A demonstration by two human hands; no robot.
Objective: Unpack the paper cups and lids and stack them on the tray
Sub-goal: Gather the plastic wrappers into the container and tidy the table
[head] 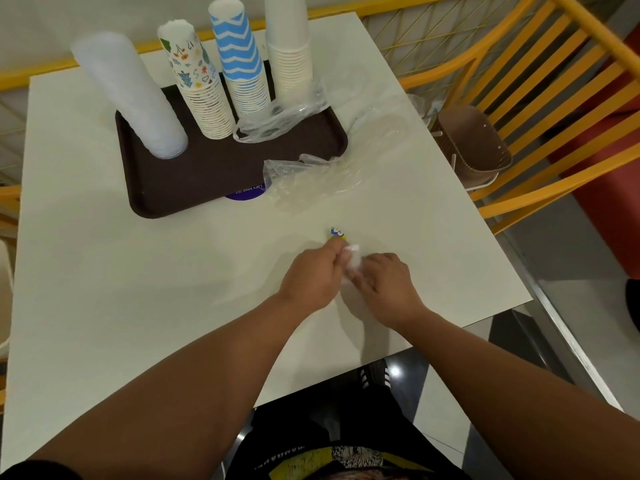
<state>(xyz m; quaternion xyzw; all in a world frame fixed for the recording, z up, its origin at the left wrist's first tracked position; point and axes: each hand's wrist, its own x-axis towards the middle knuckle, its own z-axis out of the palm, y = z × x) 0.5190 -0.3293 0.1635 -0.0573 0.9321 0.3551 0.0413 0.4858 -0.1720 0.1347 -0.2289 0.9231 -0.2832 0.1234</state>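
Observation:
A dark brown tray point(207, 174) sits at the far side of the white table. On it stand a tall stack of translucent lids point(131, 95), a stack of patterned cups point(197, 84), a blue zigzag cup stack point(242, 60) and a plain white cup stack point(289, 50). My left hand point(311, 275) and my right hand point(384, 282) meet near the table's front right, both pinching a small crumpled piece of clear plastic wrap point(351, 261) with a blue and yellow label point(337, 233) at its tip.
Empty clear plastic bags lie on the tray's right edge point(277, 123) and on the table beside it point(311, 178). A brown holder point(474, 147) hangs off the table's right edge. Yellow wooden chairs point(540, 81) stand to the right.

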